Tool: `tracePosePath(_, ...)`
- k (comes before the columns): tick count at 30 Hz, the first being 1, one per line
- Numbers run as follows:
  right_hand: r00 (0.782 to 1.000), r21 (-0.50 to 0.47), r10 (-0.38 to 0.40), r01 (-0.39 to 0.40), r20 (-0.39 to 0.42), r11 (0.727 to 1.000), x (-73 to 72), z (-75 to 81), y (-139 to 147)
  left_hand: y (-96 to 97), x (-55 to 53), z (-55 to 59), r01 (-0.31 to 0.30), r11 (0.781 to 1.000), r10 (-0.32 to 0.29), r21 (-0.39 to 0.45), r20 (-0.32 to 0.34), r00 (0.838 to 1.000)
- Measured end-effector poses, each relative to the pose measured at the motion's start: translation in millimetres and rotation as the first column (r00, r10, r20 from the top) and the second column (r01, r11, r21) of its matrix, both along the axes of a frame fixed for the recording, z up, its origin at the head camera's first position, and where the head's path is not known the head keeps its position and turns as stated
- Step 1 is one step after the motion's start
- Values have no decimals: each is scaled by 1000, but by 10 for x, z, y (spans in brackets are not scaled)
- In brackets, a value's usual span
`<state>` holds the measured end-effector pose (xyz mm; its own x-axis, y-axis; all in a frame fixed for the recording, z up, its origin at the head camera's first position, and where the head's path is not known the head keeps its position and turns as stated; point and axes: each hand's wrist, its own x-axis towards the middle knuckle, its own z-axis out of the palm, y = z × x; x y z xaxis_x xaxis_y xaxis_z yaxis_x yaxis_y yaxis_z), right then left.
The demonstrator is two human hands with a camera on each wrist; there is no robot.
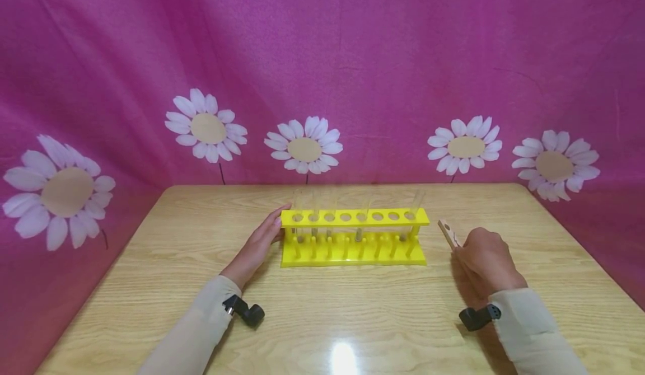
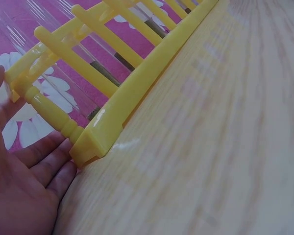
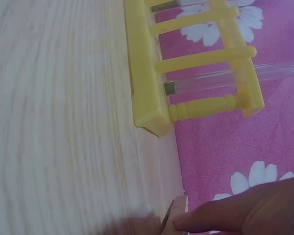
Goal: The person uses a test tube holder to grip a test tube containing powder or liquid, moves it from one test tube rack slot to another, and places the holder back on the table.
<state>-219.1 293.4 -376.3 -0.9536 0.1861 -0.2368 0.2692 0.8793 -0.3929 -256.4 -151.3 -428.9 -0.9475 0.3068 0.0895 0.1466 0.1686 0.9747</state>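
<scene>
A yellow test tube rack [image 1: 353, 262] stands on the table, carrying several clear test tubes [image 1: 417, 200] with dark matter at their bottoms. The tube at the rack's right end leans to the right. My left hand [image 1: 259, 246] holds the rack's left end. In the left wrist view, the thumb and a finger are at the upper shelf [image 2: 27, 66], and other fingers [image 2: 51, 169] touch the end of the base. To the right of the rack, my right hand [image 1: 486, 257] grips a wooden test tube holder [image 1: 447, 234], its tip pointing forward and left.
The wood-grain table [image 1: 201, 218] reaches back to a magenta cloth [image 1: 353, 56] printed with white daisies. Upright pegs [image 1: 346, 247] line the front of the rack's base. Each sleeve carries a small black camera [image 1: 244, 310] at the wrist.
</scene>
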Motion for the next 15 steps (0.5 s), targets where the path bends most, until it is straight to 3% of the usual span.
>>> tracePosePath(8,1000,25,-10,10,-16,1000,21,38,-17,2,-4,-12,-3,1000,3,0,3,1000)
tracePosePath(15,997,63,3,2,-78,998,49,115,-44,4,6,0,-2,1000,2,-6,15,1000)
